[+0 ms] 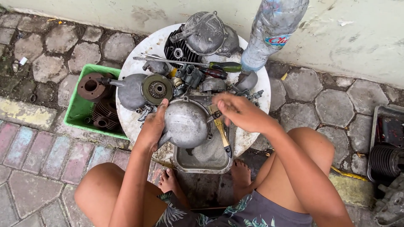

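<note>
Your left hand (pixel 152 126) grips the left edge of a rounded, dull grey cast-metal engine cover (pixel 186 124), fingers wrapped over its rim. The cover sits domed side up over a shallow rectangular metal tray (pixel 202 162) that rests at the near edge of a round white tabletop (pixel 147 46). Its long axis runs roughly left to right, with a narrow lug pointing down-left past your wrist.

Your right hand (pixel 237 111) hovers at the cover's right edge, fingers curled in toward the palm. They appear to pinch the top of a small paintbrush with a yellow handle (pixel 220 130), though the grasp itself is hidden behind the knuckles. The brush lies slanted, bristle end toward the tray's lower right corner.

Just behind the cover, and crowding it:
- a grey housing with a round brass-coloured toothed disc (pixel 156 89), touching your left fingertips;
- a black carburettor-like block (pixel 191 75);
- a green-handled screwdriver (pixel 225 66) and a long metal rod (pixel 168 61), both lying left to right;
- a large finned grey engine casing (pixel 206 33) at the far rim.

A clear plastic bottle (pixel 273 29) stands at the far right, tilted in view. A green plastic crate (pixel 84 115) with rusty finned cylinders (pixel 94 86) sits on the paving to the left.
</note>
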